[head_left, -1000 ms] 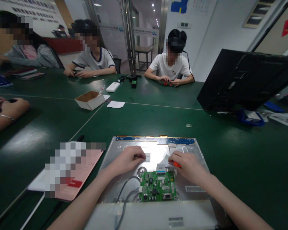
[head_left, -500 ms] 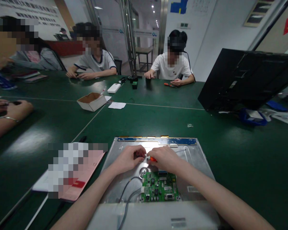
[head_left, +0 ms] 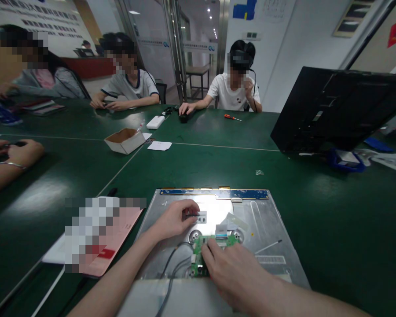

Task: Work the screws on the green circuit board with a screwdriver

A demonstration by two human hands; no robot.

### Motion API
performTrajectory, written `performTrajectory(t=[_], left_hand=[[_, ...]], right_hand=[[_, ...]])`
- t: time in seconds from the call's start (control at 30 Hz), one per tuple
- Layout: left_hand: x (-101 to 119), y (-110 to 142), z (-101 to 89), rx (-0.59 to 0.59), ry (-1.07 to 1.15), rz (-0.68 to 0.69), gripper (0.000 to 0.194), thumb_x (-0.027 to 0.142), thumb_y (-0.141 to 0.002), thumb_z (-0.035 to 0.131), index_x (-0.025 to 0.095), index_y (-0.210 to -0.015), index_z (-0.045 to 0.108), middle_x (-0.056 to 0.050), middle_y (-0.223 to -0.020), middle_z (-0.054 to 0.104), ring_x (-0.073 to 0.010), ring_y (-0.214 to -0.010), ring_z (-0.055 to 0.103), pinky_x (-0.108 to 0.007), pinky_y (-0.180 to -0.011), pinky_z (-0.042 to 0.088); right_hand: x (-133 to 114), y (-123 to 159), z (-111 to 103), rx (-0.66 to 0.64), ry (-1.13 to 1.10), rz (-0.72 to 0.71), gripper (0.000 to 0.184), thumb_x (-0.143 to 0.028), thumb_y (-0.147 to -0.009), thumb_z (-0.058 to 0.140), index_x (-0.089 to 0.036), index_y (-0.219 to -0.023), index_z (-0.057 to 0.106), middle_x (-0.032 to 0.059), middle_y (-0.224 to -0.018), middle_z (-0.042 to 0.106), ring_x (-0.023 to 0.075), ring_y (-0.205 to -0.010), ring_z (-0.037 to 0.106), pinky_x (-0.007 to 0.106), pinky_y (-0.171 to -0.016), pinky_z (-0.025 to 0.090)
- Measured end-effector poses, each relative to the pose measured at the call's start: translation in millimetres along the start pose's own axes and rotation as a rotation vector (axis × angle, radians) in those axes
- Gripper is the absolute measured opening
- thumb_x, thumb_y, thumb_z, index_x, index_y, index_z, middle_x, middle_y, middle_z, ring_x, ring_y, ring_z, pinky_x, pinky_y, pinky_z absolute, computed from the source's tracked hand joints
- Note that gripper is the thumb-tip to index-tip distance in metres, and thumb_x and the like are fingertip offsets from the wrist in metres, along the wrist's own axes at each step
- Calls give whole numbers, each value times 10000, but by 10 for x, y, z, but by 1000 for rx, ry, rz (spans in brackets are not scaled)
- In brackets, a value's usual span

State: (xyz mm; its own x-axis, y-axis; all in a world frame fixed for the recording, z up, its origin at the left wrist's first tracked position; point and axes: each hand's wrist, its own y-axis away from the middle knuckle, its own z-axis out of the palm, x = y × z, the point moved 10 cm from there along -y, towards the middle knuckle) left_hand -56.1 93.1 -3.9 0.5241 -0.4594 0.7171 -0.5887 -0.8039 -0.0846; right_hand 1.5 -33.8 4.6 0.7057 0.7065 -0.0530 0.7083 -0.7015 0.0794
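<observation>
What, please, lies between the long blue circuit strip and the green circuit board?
The head view shows the silver metal panel, a flat white ribbon cable, a pale thin sheet and the left hand at a small pale rectangle.

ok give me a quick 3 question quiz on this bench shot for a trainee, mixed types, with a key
1. Which of the camera wearer's own hands is over the green circuit board?
2. True or false: the orange-handled screwdriver lies on the table, apart from every hand.
3. The blue strip runs along which edge of the metal panel, as the wearer sees it? A) near B) left C) far

Key:
1. The right hand
2. True
3. C
</observation>
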Motion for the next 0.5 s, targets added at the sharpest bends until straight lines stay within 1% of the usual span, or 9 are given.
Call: performTrajectory(t=[0.07,0.13,0.2,0.27,0.3,0.4,0.5], left_hand=[[6,-2,-8,1,-4,1,115,128,-714,586,158,-815,632,-8,-741,641,-151,-660,545,-248,-617,408],[2,-4,-9,3,-8,2,109,136,-718,586,159,-814,633,-10,-742,642,-154,-667,548,-249,-622,411],[-17,-8,-2,7,-5,-1,110,140,-716,583,160,-812,632,-11,-742,645,-154,-669,553,-247,-619,414],[-44,-14,11,8,10,-11,107,143,-706,582,161,-800,630,-9,-725,643,-149,-650,549,-241,-601,413],[-56,-16,18,9,24,-17,104,144,-701,580,161,-793,628,-8,-717,642,-147,-640,548,-237,-592,413],[-72,-16,33,8,81,-28,95,149,-705,556,154,-775,620,-9,-700,631,-143,-628,550,-229,-575,419],[-71,-3,37,4,126,-34,113,141,-714,518,152,-772,614,-13,-714,631,-147,-649,568,-226,-577,429]], right_hand=[[22,27,-113,50,1,-16,356,-173,-654,646,-130,-993,547,96,-863,625,190,-588,581,295,-361,230],[120,60,-238,75,-2,2,259,-145,-694,608,-157,-946,546,73,-817,626,183,-574,574,301,-381,208],[280,71,-338,65,-18,38,203,-136,-742,574,-167,-942,557,71,-824,651,177,-566,577,304,-415,208],[500,54,-430,73,-50,105,144,-156,-816,537,-173,-951,583,72,-854,681,171,-589,587,300,-457,220],[618,36,-462,82,-73,145,127,-161,-828,536,-177,-936,602,66,-854,692,165,-594,588,296,-473,218],[850,-52,-477,96,-101,173,137,-160,-831,559,-199,-934,640,39,-855,713,157,-658,602,287,-520,236],[981,-136,-434,107,-122,184,119,-185,-852,565,-210,-923,657,24,-839,716,155,-701,608,282,-538,240]])
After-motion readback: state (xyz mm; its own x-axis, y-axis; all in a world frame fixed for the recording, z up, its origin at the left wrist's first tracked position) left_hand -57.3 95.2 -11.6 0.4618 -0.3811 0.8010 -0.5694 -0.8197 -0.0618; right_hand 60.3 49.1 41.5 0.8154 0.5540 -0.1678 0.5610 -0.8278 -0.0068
